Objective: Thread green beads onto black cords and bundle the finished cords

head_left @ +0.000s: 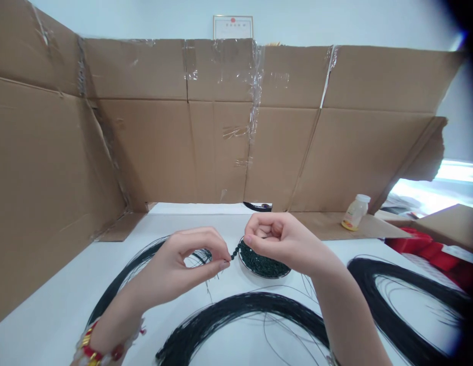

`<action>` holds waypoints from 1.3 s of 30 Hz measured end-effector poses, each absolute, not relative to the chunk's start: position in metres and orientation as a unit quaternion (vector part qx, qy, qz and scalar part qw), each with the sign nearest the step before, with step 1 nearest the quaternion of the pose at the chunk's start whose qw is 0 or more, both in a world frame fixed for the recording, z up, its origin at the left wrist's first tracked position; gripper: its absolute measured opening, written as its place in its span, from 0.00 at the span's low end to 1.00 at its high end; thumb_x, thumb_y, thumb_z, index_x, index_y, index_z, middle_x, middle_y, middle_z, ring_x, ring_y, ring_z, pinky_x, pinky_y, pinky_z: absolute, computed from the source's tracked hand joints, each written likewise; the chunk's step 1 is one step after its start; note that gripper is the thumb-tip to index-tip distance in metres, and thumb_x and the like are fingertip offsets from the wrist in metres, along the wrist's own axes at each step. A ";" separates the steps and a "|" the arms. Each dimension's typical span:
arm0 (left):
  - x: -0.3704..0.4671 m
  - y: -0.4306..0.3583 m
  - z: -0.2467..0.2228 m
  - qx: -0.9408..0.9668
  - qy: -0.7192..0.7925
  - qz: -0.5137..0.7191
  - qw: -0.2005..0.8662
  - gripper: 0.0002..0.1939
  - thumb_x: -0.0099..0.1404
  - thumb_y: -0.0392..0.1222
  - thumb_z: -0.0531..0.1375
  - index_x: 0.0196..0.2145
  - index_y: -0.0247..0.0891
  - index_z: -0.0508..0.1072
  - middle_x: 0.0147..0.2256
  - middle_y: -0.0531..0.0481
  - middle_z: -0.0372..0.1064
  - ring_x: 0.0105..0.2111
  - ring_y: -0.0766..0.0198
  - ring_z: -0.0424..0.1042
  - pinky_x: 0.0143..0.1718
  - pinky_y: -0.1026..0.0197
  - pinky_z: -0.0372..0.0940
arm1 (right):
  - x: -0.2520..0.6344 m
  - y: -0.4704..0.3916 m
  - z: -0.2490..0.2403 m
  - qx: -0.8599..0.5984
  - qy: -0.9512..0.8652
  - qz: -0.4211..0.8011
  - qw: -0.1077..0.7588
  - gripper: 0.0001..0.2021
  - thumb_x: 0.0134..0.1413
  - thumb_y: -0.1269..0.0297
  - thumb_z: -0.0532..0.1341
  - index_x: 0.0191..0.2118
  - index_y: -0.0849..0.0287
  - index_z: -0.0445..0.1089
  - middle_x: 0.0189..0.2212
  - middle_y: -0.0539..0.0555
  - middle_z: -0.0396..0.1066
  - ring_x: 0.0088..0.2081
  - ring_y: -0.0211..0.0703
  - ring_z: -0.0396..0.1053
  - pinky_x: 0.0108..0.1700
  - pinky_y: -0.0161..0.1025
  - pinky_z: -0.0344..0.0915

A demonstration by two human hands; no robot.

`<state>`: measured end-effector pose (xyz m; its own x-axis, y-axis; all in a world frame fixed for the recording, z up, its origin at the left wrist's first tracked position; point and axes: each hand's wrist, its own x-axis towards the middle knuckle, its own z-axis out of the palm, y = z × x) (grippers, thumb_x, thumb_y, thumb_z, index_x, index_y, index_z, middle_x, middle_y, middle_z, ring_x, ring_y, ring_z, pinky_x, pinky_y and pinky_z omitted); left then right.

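Note:
My left hand (179, 262) pinches the lower end of a short strand of dark beads (235, 251) between thumb and forefinger. My right hand (280, 236) is closed just to the right of it, thumb against curled fingers. Whatever it grips, perhaps a thin thread, is too fine to make out. The strand slants up from the left fingertips toward the right hand. Behind and below my right hand stands a round shallow dish (267, 278) full of small dark green beads (261, 262), partly covered by that hand.
Coils of thin black strands lie in front (240, 302), at the right (377, 279) and at the left (120, 282). Cardboard walls (217, 147) enclose the white table (118, 264). A white-capped bottle (355, 212) stands at the back right, near red items (415, 244).

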<state>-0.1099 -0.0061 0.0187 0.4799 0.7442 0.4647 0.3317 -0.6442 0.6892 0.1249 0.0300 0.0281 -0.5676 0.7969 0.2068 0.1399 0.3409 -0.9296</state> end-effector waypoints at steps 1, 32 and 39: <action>-0.109 -0.004 0.018 0.820 0.339 0.374 0.270 0.07 0.70 0.40 0.63 0.33 0.40 0.79 0.33 0.46 0.76 0.34 0.60 0.75 0.38 0.59 0.72 | 0.124 0.030 0.026 -0.329 -0.750 0.465 0.337 0.07 0.56 0.65 0.65 0.29 0.58 0.68 0.20 0.41 0.45 0.24 0.33 0.43 0.26 0.34 0.43; -0.098 0.004 0.007 0.749 0.378 0.397 0.372 0.06 0.64 0.44 0.69 0.31 0.42 0.81 0.33 0.50 0.81 0.36 0.60 0.79 0.42 0.60 0.73 | 0.128 0.032 0.028 -0.319 -0.769 0.462 0.305 0.08 0.60 0.66 0.63 0.30 0.59 0.68 0.19 0.42 0.48 0.23 0.33 0.45 0.25 0.35 0.43; -0.103 0.010 0.006 0.718 0.357 0.364 0.474 0.07 0.61 0.40 0.72 0.37 0.41 0.80 0.37 0.53 0.81 0.38 0.65 0.79 0.42 0.67 0.71 | 0.129 0.035 0.026 -0.313 -0.766 0.465 0.315 0.07 0.58 0.66 0.64 0.29 0.59 0.69 0.20 0.42 0.48 0.24 0.33 0.45 0.26 0.35 0.43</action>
